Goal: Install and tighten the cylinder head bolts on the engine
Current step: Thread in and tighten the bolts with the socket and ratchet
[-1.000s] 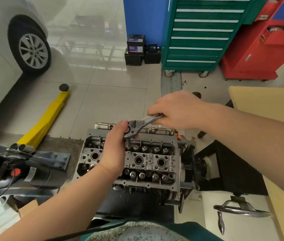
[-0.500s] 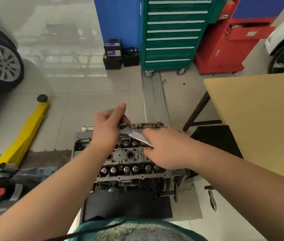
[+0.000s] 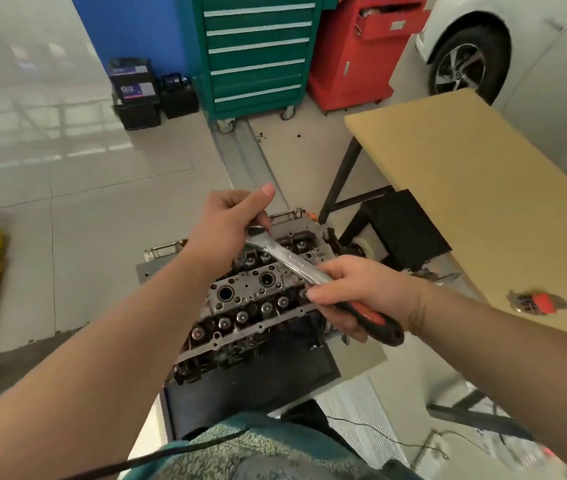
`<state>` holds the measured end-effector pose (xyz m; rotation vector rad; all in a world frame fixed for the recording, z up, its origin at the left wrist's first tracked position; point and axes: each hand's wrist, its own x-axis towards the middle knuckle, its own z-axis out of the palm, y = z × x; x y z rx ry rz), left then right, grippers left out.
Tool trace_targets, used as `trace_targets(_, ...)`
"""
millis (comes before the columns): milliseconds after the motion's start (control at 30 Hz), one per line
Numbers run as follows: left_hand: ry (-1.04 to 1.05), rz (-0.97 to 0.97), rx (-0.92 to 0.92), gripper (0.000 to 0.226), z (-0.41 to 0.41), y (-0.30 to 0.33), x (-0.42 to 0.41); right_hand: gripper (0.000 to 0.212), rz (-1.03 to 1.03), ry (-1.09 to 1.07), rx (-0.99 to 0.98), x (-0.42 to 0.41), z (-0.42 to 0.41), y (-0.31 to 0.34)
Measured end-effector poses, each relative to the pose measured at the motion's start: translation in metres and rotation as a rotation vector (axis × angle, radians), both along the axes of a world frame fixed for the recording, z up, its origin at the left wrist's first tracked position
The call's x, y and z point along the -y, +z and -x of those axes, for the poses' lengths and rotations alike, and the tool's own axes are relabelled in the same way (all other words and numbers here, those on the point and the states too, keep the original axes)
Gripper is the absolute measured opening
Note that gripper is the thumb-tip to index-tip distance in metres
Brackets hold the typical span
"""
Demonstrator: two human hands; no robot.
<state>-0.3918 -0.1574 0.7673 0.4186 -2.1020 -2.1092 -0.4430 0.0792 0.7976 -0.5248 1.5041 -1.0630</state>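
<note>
head: ratchet (image 3: 296, 263) (handle swung nearer)

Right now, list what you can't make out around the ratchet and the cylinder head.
- Head view: the ratchet head, its socket and the bolt are hidden under the left hand.
- The shaft is motion-blurred.
- The right hand covers most of the grip.
- The cylinder head left end is hidden by the left forearm.

The ratchet wrench (image 3: 296, 263) has a bright polished metal shank and a matt red-and-black plastic grip; the cylinder head (image 3: 244, 299) at centre is dull, grimy cast metal; the floor tiles (image 3: 67, 161) at left are glossy
</note>
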Motion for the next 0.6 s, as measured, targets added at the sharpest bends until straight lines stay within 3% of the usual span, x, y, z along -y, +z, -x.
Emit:
trace_targets(100, -0.197, -0.038, -0.016, 0.057, 0.007, 0.001, 0.017, 0.014, 0.070, -0.256, 0.066, 0.018, -0.064, -0.004)
trace_targets(267, -0.432, -0.075, 0.029, 0.050, 0.019, -0.001, 0.034, 0.036, 0.100, -0.604, 0.163, 0.053, -0.124, -0.017)
trace_targets(367, -0.436, -0.067, 0.028, 0.054, 0.017, -0.001, 0.033, 0.026, 0.045, -0.581, 0.128, 0.048, -0.115, -0.007)
trace_targets(467, -0.391, -0.097, 0.030, 0.056, 0.011, -0.001, 0.032, 0.010, 0.002, -0.426, 0.148, 0.034, -0.105, 0.001)
trace_targets(600, -0.243, -0.144, 0.005, 0.047, 0.000, -0.003, 0.030, 0.019, -0.169, -0.279, -0.007, 0.009, -0.067, 0.013)
